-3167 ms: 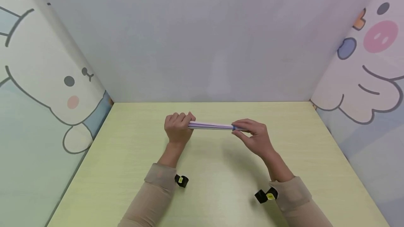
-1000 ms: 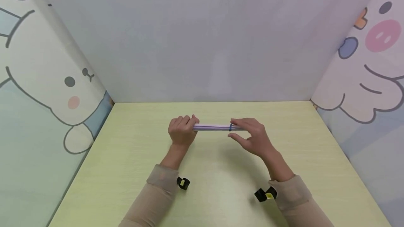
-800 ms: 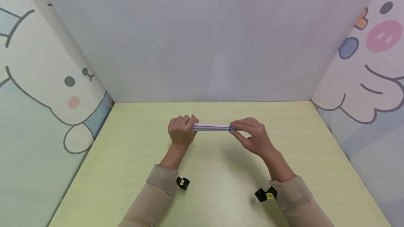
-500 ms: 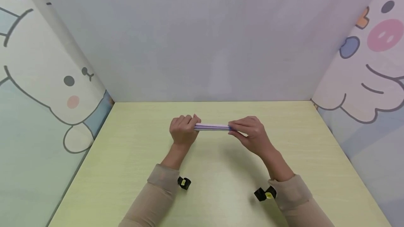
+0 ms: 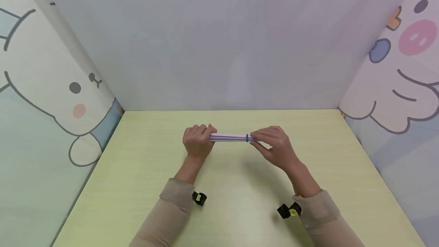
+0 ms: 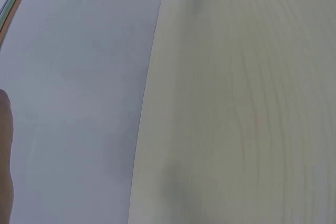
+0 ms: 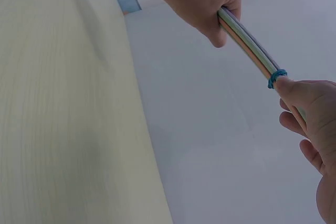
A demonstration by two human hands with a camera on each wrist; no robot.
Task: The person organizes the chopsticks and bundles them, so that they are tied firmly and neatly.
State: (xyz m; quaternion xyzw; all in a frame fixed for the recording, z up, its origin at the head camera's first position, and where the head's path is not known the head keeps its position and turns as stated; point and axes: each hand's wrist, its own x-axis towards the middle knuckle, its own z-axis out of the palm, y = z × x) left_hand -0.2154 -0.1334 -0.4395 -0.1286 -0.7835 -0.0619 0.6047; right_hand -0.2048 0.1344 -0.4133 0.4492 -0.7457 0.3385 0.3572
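A bundle of long thin coloured sticks [image 5: 228,137] is held level above the table, showing white, purple, green and orange in the wrist views. My left hand [image 5: 199,139] grips its left end in a fist. Round the bundle near its right part sits a blue-green elastic band [image 5: 247,138], looped several times in the right wrist view. Just right of the band, my right hand [image 5: 276,146] pinches the bundle between thumb and fingers; the thumb [image 7: 294,92] touches or nearly touches the band. The stick ends inside both hands are hidden.
Beneath the hands lies a pale yellow wood-grain table [image 5: 144,186]. A plain grey-white wall [image 5: 236,48] rises at its back edge. Side panels with cartoon animals flank it, a white one [image 5: 61,68] at left and a pig [image 5: 415,41] at right.
The band has shifted left along the bundle, nearer my left hand. My right hand loosened about a second ago, pinched again over the band, and now pinches just right of it.
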